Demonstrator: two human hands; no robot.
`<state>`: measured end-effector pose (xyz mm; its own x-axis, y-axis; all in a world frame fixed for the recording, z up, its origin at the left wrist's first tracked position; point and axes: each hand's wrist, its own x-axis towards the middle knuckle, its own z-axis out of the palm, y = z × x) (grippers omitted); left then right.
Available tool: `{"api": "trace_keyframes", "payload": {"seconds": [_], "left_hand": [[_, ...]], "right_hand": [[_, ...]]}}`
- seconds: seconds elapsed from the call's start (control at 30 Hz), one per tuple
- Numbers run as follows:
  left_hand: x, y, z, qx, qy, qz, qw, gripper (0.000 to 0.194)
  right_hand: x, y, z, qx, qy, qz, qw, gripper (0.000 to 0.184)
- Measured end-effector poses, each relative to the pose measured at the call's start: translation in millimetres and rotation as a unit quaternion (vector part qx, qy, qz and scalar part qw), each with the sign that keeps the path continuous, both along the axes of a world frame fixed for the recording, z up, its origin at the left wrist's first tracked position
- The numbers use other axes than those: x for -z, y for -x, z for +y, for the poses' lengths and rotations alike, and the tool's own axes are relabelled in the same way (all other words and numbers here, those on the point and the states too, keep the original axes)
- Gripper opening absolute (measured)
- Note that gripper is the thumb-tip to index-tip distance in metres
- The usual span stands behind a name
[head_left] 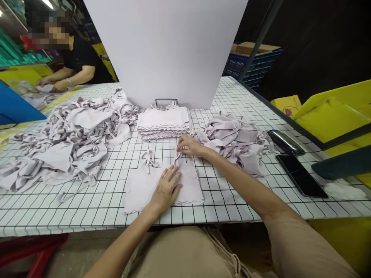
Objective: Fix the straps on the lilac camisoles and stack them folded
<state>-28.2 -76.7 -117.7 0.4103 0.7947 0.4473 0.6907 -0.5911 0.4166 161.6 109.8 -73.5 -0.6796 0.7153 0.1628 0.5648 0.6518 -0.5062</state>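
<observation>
A pale lilac garment (191, 181) with thin straps and a wavy hem lies flat on the table in front of me. My left hand (166, 189) rests on it, palm down with the fingers stretched out. At its top edge, my right hand (189, 146) pinches the gathered strap. Left of that strap, a looped strap (149, 160) lies loose on the table. Just beyond my hands is a neat stack of folded garments (164, 123) of the same cloth. The right thumb is partly hidden by the fingers.
Heaps of crumpled garments lie at left (72, 139) and right (232, 139). A phone (301, 175) and a dark glossy case (285, 142) sit on the right. A tall white board (171, 50) stands behind the stack. A co-worker (84, 61) handles cloth at far left.
</observation>
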Motion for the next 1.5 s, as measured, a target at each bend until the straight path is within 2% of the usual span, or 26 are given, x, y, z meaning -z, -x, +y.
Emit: {"api": "trace_keyframes", "payload": {"seconds": [0.1,0.23,0.3,0.43,0.53,0.7,0.8,0.83,0.9,0.97,1.07,1.13,1.17,1.23,1.3,1.4,1.43,1.5], "left_hand": [[-3.7,0.7,-1.7,0.001,0.004,0.005,1.0,0.04],[-7.7,-1.7,-2.5,-0.009,0.006,0.0,1.0,0.043],[-8.4,-3.0,-3.2,-0.003,0.009,0.012,1.0,0.043],[-8.9,-5.0,-4.0,0.006,0.023,0.041,0.999,0.041],[-9.6,-5.8,-3.9,0.003,0.029,0.053,0.998,0.041],[-10.0,-6.5,-2.6,0.009,0.019,0.074,0.997,0.042],[-7.3,-6.0,-2.2,0.006,0.003,0.062,0.998,0.041],[-6.0,-5.1,-1.7,0.006,-0.003,0.051,0.999,0.042],[-4.4,-1.7,-0.2,0.015,-0.009,0.018,1.0,0.044],[-6.4,3.1,0.8,0.035,-0.005,-0.033,0.999,0.047],[-19.3,9.2,-1.4,0.028,0.019,-0.126,0.991,0.046],[-33.6,9.8,-3.3,0.003,0.034,-0.17,0.985,0.042],[-41.6,9.0,-3.3,-0.003,0.041,-0.183,0.982,0.039],[-58.1,5.7,0.1,0.002,0.058,-0.198,0.978,0.034],[-74.3,1.5,7.8,0.016,0.083,-0.209,0.974,0.03],[-99.5,-6.5,22.9,0.023,0.137,-0.221,0.965,0.03],[-108.8,-10.2,27.3,0.024,0.159,-0.227,0.96,0.032],[-129.8,-20.0,33.9,0.035,0.209,-0.25,0.945,0.035]], "right_hand": [[1.5,-3.0,1.5,-0.047,0.013,-0.015,0.999,0.014],[2.9,2.0,4.8,-0.099,-0.078,-0.037,0.991,0.012],[2.6,4.8,5.8,-0.083,-0.151,-0.05,0.984,0.017],[2.5,3.9,4.7,0.005,-0.269,-0.059,0.961,0.021],[5.8,-0.4,4.5,0.058,-0.259,-0.047,0.963,0.024],[15.7,6.3,5.3,0.122,-0.153,-0.081,0.977,0.026],[9.4,14.4,-7.8,0.127,-0.107,-0.11,0.98,0.018],[3.1,14.1,-15.6,0.127,-0.096,-0.116,0.98,0.017],[-15.3,4.8,-36.7,0.125,-0.088,-0.118,0.981,0.039],[-36.9,-18.6,-64.5,0.14,-0.096,-0.097,0.981,0.056],[-60.2,-77.7,-108.1,0.267,-0.094,-0.063,0.957,0.043],[-65.7,-123.7,-128.7,0.372,-0.058,-0.064,0.924,0.04],[-67.1,-145.4,-135.0,0.416,-0.026,-0.038,0.908,0.03],[-72.8,-181.9,-140.5,0.462,0.024,0.014,0.886,0.011],[-89.3,-207.1,-139.7,0.485,0.036,0.15,0.861,0.011],[-137.7,-224.4,-133.1,0.469,0.01,0.401,0.787,0.014],[-158.0,-225.0,-130.4,0.445,0.006,0.448,0.776,0.015],[-198.9,-218.5,-124.8,0.381,0.002,0.502,0.776,0.019]]}}
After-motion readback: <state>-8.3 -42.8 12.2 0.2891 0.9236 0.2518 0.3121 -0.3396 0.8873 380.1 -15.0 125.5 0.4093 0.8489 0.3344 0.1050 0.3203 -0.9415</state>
